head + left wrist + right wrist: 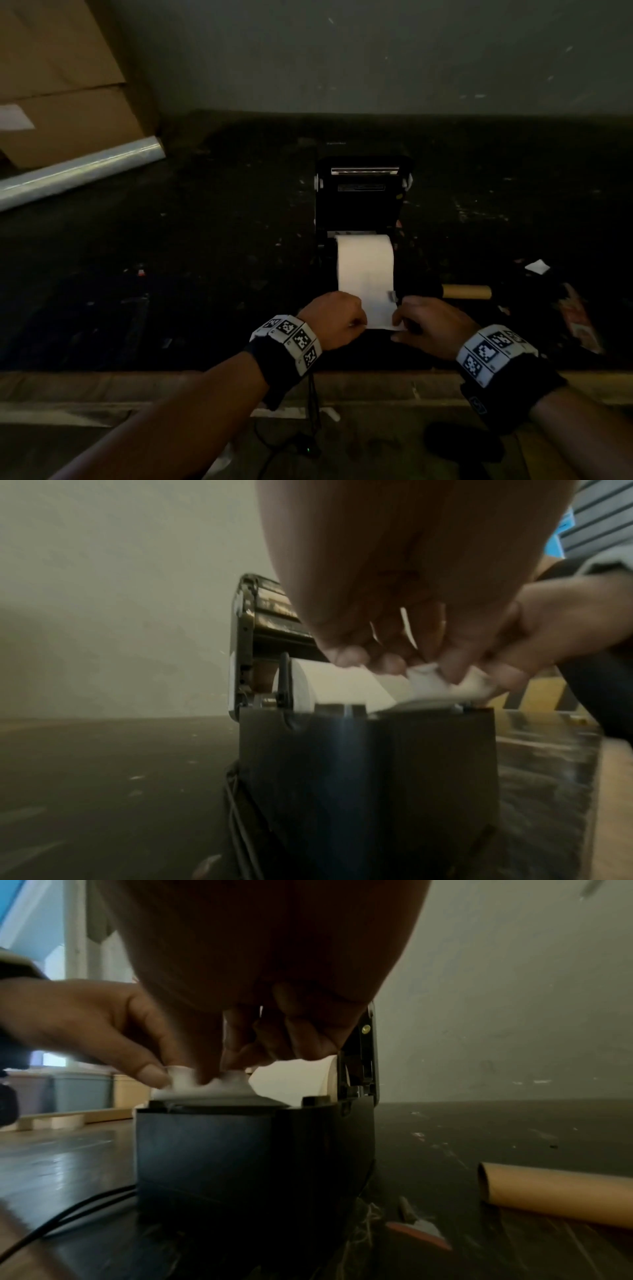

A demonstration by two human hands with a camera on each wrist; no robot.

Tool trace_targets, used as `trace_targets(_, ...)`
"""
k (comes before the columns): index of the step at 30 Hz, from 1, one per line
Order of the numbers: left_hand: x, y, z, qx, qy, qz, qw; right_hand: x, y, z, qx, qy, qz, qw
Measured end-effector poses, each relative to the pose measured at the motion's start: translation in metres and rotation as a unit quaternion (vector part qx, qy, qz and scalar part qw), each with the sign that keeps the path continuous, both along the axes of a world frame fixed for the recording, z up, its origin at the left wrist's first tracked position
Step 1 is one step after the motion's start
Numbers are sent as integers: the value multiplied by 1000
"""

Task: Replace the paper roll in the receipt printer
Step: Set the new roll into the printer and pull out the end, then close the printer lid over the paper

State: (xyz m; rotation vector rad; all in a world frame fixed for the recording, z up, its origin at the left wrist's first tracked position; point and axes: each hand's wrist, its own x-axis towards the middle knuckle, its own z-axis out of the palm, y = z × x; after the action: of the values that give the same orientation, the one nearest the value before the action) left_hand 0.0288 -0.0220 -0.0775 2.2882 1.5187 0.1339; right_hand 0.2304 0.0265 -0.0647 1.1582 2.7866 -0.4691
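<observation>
The black receipt printer (pixel 363 205) stands on the dark table with its lid tilted back and open. A white paper roll (pixel 364 263) lies in its bay, and its loose end (pixel 380 318) runs forward over the front edge. My left hand (pixel 356 323) pinches the left corner of that end. My right hand (pixel 399 320) pinches the right corner. In the left wrist view the paper end (pixel 428 681) is crumpled between both hands above the printer (pixel 369 764). In the right wrist view the roll (pixel 298 1077) sits behind the pinched paper end (pixel 205 1085).
An empty brown cardboard core (pixel 467 292) (pixel 555 1194) lies just right of the printer. A white paper scrap (pixel 537 266) is farther right. A cardboard box (pixel 61 85) and a roll of clear film (pixel 78 171) stand at the back left. A black cable (pixel 68 1213) trails from the printer.
</observation>
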Motion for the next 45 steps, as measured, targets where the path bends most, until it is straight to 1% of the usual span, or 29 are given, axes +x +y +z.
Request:
trace_targets(3, 0, -2, 3, -32, -3, 7, 999, 6, 0, 0, 6, -16, 18, 1000)
trace_targets(8, 9, -11, 11, -85, 18, 31, 996, 19, -6, -4, 1, 35, 74, 997)
trace_targets(12, 19, -19, 20, -105, 38, 56, 992, 27, -10, -4, -9, 59, 111, 992)
trace_targets(17, 26, -29, 22, -125, 46, 84, 988, 31, -10, -8, -25, 56, 157, 986)
trace_targets(20, 28, -31, 20, -148, 52, 75, 985, 32, -10, -10, -49, 51, 177, 982)
trace_targets(22, 29, -28, 21, -183, 51, 63, 980, 32, -7, -7, -78, 42, 185, 979)
trace_targets(24, 25, -19, 32, -212, 43, 67, 974, 30, 2, 3, -104, 68, 158, 980)
trace_targets(25, 19, -11, 40, -202, 38, 80, 975, 28, 11, 9, -106, 93, 129, 981)
trace_targets(26, 10, 0, 49, -172, 27, 102, 979, 27, 21, 18, -98, 125, 97, 983)
trace_targets(28, -10, 27, 73, -79, -13, 173, 982, 23, 45, 38, -64, 194, 13, 979)
trace_targets(29, -22, 42, 85, -29, -41, 223, 974, 20, 59, 51, -44, 223, -30, 973)
trace_targets(31, -44, 72, 110, 60, -109, 320, 939, 13, 86, 75, -13, 258, -103, 960)
trace_targets(32, -54, 86, 120, 90, -143, 356, 919, 8, 99, 86, -6, 266, -133, 955)
trace_targets(34, -71, 114, 137, 118, -196, 405, 885, -2, 125, 105, 8, 282, -186, 941)
trace_targets(36, -80, 138, 149, 116, -209, 429, 871, -12, 151, 116, 8, 300, -246, 922)
trace_targets(39, -85, 167, 154, 88, -198, 431, 876, -30, 179, 119, -27, 319, -317, 893)
trace_targets(42, -89, 182, 146, 51, -195, 431, 880, -49, 193, 117, -59, 308, -335, 888)
trace_targets(45, -93, 189, 133, 1, -198, 431, 880, -63, 197, 110, -89, 279, -335, 896)
